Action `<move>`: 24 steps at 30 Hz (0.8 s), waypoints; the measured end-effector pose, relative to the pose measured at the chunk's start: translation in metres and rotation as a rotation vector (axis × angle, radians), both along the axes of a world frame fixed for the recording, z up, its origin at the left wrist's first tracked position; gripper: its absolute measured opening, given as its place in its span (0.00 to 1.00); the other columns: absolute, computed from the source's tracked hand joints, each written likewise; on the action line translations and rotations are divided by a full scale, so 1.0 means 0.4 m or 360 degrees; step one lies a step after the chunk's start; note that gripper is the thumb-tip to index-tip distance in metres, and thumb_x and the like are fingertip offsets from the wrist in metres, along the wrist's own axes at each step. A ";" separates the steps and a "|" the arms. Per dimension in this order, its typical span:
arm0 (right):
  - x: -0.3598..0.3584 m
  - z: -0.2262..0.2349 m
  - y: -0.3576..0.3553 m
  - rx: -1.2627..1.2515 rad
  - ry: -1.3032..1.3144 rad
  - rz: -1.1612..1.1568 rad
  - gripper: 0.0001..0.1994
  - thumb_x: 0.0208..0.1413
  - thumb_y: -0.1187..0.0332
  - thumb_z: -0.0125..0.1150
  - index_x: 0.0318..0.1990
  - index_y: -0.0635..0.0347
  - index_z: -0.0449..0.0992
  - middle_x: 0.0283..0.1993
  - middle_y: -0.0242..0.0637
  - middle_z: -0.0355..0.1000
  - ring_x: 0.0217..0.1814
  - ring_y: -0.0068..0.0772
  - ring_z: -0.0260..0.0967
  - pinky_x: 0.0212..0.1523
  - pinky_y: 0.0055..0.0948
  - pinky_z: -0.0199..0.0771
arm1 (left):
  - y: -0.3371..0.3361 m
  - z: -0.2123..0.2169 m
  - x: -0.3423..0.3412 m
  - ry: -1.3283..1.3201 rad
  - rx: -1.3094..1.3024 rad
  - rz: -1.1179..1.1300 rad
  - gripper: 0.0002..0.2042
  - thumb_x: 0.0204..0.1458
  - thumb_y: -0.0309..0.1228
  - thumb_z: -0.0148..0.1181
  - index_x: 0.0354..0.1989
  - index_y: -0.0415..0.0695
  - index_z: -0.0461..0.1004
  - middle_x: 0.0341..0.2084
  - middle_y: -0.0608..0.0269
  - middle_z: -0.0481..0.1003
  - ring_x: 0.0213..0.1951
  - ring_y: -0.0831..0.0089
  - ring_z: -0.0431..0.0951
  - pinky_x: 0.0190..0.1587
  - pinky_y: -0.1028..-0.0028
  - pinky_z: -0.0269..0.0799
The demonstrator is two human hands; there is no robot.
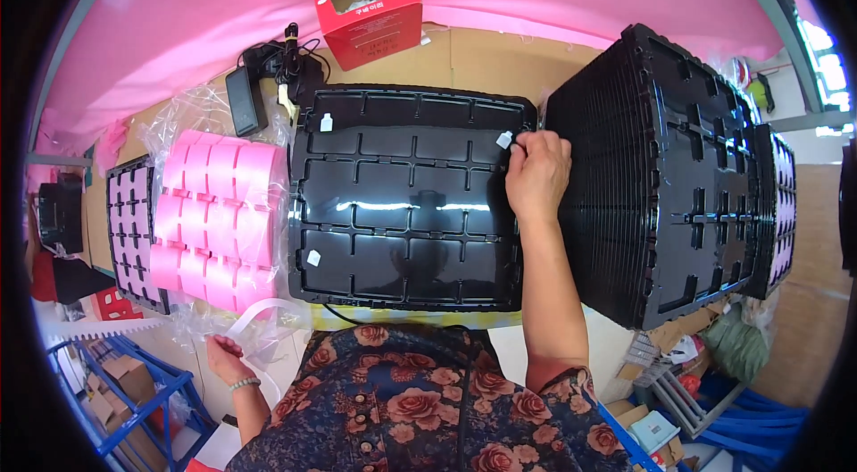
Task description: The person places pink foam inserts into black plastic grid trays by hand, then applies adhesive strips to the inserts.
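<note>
A black plastic tray (384, 195) with raised cross-shaped ridges lies in front of me. Small white tags sit in its compartments: one tag (326, 122) at the far left, another tag (313, 258) at the near left. At its far right corner my right hand (540, 170) is closed, its fingertips pinching a third white tag (504, 140) just over the tray. Low on the left, my left hand (229, 361) has curled fingers at the end of a long white strip (254, 316), which loops up beside the tray.
Tall stacked black trays (603, 177) stand close on the right. To the left lie pink sheets (223, 213) in clear plastic and a tray with pale pink pieces (131, 235). Behind are a black power adapter (245, 101) with cables and an open red box (370, 21).
</note>
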State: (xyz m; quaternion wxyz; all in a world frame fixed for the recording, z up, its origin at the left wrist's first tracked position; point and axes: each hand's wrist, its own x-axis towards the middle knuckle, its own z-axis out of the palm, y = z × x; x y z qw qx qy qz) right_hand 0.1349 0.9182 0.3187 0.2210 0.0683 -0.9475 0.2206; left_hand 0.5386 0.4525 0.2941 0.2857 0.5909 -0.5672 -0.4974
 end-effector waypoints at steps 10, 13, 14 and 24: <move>0.032 0.043 -0.017 0.0201 0.0055 0.0226 0.05 0.44 0.77 0.62 0.30 0.57 0.75 0.34 0.38 0.69 0.42 0.46 0.66 0.42 0.42 0.64 | 0.055 0.135 -0.276 -0.0201 -0.0960 -0.1082 0.20 0.68 0.39 0.45 0.22 0.42 0.67 0.17 0.69 0.67 0.20 0.80 0.63 0.23 0.77 0.55; 0.140 0.092 -0.087 -0.0048 0.0011 0.0377 0.05 0.44 0.77 0.61 0.31 0.58 0.74 0.35 0.40 0.70 0.41 0.47 0.65 0.42 0.43 0.64 | 0.124 0.192 -0.357 -0.0120 -0.1150 -0.1455 0.18 0.66 0.37 0.48 0.25 0.38 0.69 0.20 0.66 0.70 0.23 0.77 0.67 0.26 0.75 0.60; 0.175 0.129 -0.130 -0.0192 -0.0091 0.0469 0.05 0.45 0.77 0.60 0.31 0.58 0.74 0.35 0.40 0.70 0.40 0.48 0.66 0.41 0.44 0.64 | 0.158 0.209 -0.388 0.0028 -0.1051 -0.1625 0.17 0.64 0.35 0.49 0.27 0.36 0.71 0.22 0.64 0.72 0.24 0.75 0.70 0.28 0.74 0.64; 0.203 0.169 -0.394 -0.0722 -0.0637 0.1132 0.02 0.50 0.76 0.64 0.32 0.59 0.77 0.34 0.38 0.73 0.38 0.41 0.68 0.42 0.36 0.67 | 0.332 0.214 -0.634 0.0377 0.0910 -0.2064 0.10 0.61 0.30 0.60 0.45 0.36 0.79 0.31 0.63 0.79 0.32 0.80 0.79 0.37 0.80 0.76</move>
